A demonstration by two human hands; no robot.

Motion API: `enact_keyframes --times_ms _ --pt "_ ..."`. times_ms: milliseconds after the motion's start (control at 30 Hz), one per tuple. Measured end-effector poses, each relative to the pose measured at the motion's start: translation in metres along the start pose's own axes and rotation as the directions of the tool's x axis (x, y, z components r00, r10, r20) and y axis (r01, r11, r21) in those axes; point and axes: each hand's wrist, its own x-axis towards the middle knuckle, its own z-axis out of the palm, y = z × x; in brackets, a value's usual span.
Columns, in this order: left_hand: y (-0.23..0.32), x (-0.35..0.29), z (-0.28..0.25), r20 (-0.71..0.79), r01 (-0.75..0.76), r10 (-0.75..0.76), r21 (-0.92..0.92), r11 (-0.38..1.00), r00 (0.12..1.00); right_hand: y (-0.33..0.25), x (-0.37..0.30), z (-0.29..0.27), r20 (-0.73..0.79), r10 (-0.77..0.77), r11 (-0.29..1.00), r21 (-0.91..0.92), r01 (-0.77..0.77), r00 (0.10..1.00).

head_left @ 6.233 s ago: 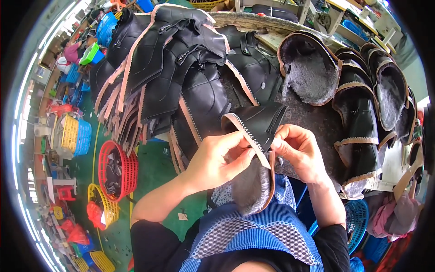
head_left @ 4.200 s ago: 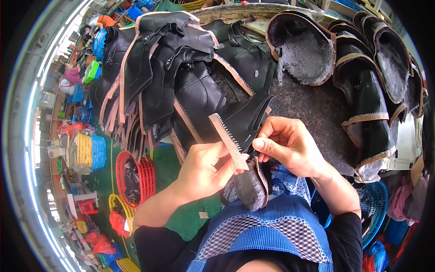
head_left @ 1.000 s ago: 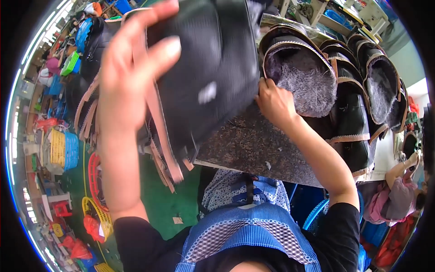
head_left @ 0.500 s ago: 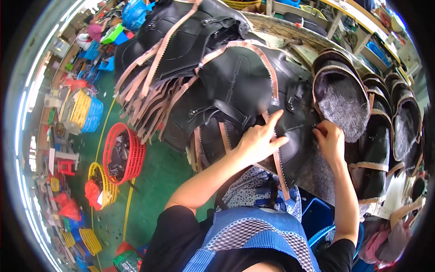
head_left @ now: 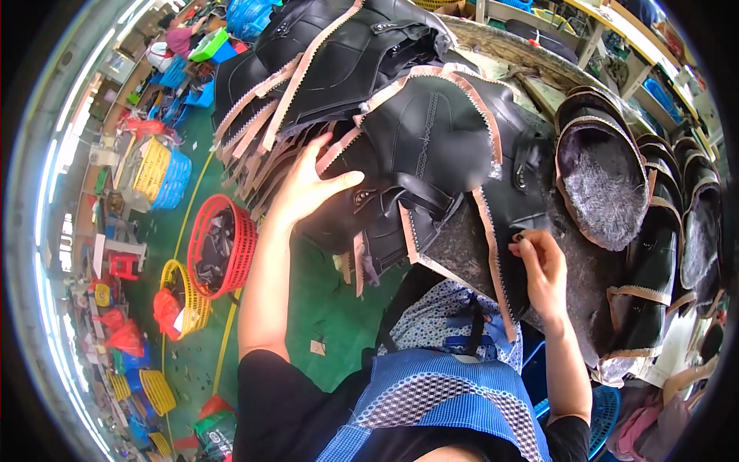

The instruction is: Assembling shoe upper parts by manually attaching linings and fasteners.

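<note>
My left hand (head_left: 306, 189), thumb and fingers spread, is at the left edge of a black leather shoe upper (head_left: 396, 127) with pink zigzag-cut edging and a strap. Partly under that piece, toward the right, is another black upper (head_left: 531, 204) with a buckled strap. Over its near right part my right hand (head_left: 545, 269) is closed, thumb and fingertips pinched at a small dark bit that I cannot make out. A thick pile of similar uppers (head_left: 346, 65) rises at the far left, its pink edges hanging over the side.
Stacked black shoe pieces with grey fur lining (head_left: 604, 181) stand on the worn table (head_left: 462, 239) at right. On the green floor at left are a red basket (head_left: 250, 246) and a yellow basket (head_left: 196, 316). A blue basket (head_left: 604, 416) sits low at right.
My left hand has moved left, from the middle of the buckled upper to the left edge of the pieces. My right hand, still pinched, is slightly lower and farther left; the whole view has shifted.
</note>
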Motion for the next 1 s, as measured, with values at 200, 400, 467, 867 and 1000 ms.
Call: enact_keyframes --times_ms 200,400,467,867,1000 --pt "0.050 -0.012 -0.011 0.312 0.056 0.093 -0.437 0.898 0.946 0.010 -0.006 0.004 -0.071 -0.032 0.998 0.046 0.035 0.997" --pt "0.151 -0.013 0.035 -0.232 -0.471 0.483 -0.751 0.463 0.844 0.003 -0.005 -0.006 -0.103 -0.005 0.991 0.136 0.019 0.995" --pt "0.151 0.013 0.018 -0.172 -0.458 0.580 -0.797 0.393 0.796 -0.002 -0.007 -0.014 -0.108 -0.018 0.979 0.198 0.039 0.994" --pt "0.091 0.056 0.073 -0.494 -0.305 0.478 0.391 0.868 0.726 -0.043 -0.037 -0.057 -0.232 -0.112 0.971 -0.232 0.057 0.966" --pt "0.141 -0.007 0.105 -0.276 -0.597 0.593 0.082 0.798 0.756 -0.060 -0.039 -0.048 -0.004 -0.268 0.901 -0.354 0.249 0.963"
